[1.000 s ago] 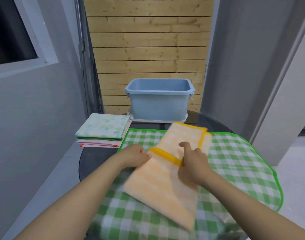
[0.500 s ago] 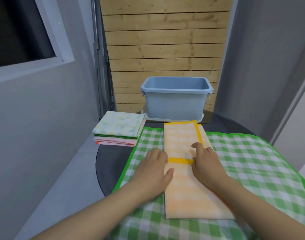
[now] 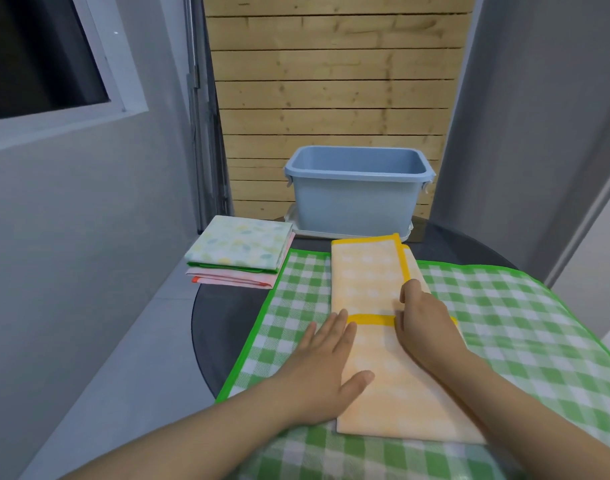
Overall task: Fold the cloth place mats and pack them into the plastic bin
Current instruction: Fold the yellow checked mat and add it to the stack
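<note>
Nearest to me, my left hand (image 3: 326, 367) lies flat, palm down, fingers (image 3: 334, 329) straight and slightly spread, thumb out to the side; it rests across the left edge of the orange place mat (image 3: 393, 386), part on the mat and part on the green checked cloth (image 3: 525, 327) underneath. My right hand (image 3: 423, 323) sits just beside it on the same mat, fingers curled down together and pressing on the fabric near the yellow band (image 3: 371, 319) that runs across the mat; I cannot tell whether they pinch a layer or only press on it. The orange mat is folded into a long strip that runs away from me, lying on top of the green checked cloth, its far end edged in yellow and reaching close to the bin. The green checked cloth is spread open over the dark round table (image 3: 227, 317), with a bright green border. Farther off on the left, at the table's edge, a small stack of folded mats (image 3: 239, 252) lies beside the cloth: a pale leafy one on top, pink ones below. Beyond everything stands the blue plastic bin (image 3: 357, 199), open-topped, upright on a white lid or tray (image 3: 348, 233), in front of a wooden slat wall (image 3: 331, 98).
</note>
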Demonstrator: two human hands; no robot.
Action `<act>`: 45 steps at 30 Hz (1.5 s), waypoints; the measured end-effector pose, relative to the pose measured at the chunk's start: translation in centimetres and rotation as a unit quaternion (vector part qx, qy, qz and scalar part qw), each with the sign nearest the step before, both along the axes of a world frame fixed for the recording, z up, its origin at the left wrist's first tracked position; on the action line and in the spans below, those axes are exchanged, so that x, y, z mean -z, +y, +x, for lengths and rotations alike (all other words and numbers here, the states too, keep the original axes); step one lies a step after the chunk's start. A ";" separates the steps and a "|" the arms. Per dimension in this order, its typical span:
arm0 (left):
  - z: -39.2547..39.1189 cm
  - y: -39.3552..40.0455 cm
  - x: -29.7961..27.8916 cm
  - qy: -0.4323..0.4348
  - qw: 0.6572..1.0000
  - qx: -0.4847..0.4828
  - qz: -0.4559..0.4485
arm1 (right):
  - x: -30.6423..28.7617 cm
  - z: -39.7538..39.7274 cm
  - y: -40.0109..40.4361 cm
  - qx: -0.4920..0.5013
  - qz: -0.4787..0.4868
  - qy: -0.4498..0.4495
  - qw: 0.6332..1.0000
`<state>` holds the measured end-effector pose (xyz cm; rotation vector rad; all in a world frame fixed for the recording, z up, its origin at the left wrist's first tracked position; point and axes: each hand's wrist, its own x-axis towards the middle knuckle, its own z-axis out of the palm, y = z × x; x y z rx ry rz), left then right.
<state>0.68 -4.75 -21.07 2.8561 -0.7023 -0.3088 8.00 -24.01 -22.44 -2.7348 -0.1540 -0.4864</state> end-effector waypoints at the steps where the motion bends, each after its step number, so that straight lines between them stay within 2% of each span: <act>1: 0.0 -0.1 0.1 0.000 1.000 0.000 0.004 | 0.1 0.0 0.0 -0.005 -0.008 -0.007 1.000; 5: -0.1 -0.1 0.1 0.004 0.999 -0.018 -0.026 | 0.4 0.0 0.3 -0.005 -0.031 -0.032 0.999; 8: -0.2 0.1 0.0 0.012 0.998 -0.022 -0.065 | -0.1 -0.1 0.6 0.003 -0.068 -0.006 0.998; 11: -0.1 0.3 -0.1 0.014 0.996 -0.023 -0.079 | -0.3 -0.2 1.0 -0.004 -0.101 -0.034 0.994; 13: -0.2 0.3 -0.2 0.014 0.997 -0.027 -0.066 | -0.4 -0.3 1.4 -0.006 -0.118 -0.070 0.991; 18: -0.3 0.1 -0.5 0.013 1.000 -0.018 -0.006 | -0.3 -0.2 1.5 -0.006 -0.162 -0.071 0.984; 20: -0.2 0.0 -0.5 0.019 1.000 -0.014 0.011 | 0.1 -0.4 1.2 -0.030 -0.158 -0.074 0.984; 23: 0.0 0.1 -0.3 0.006 1.000 0.000 0.030 | 0.3 -1.9 0.9 -0.091 -0.134 -0.124 0.979; 26: 0.2 0.0 -0.2 -0.005 0.999 0.015 0.051 | 0.6 -4.2 0.2 -0.120 -0.161 -0.072 0.977; 30: 0.3 0.0 -0.3 0.012 0.999 0.013 0.052 | 0.4 -6.3 -2.7 -0.122 -0.124 0.112 0.978; 33: 0.3 0.0 -0.5 0.018 0.998 0.015 0.054 | 0.2 -6.5 -4.8 -0.104 -0.104 0.178 0.973; 38: 0.8 -1.1 -1.4 0.005 0.997 -0.019 0.070 | -0.6 -7.0 -4.8 -0.092 -0.107 0.198 0.970; 41: 0.9 -3.1 -2.2 -0.064 0.993 -0.070 0.069 | -1.2 -6.6 -4.3 -0.074 -0.150 0.157 0.973; 43: 1.2 -4.7 -2.4 -0.102 0.989 -0.109 0.015 | -1.9 -6.0 -4.4 -0.074 -0.126 0.122 0.982; 45: 2.0 -5.7 -2.5 -0.082 0.979 -0.168 -0.083 | -2.6 -5.2 -4.2 -0.092 -0.042 0.126 0.987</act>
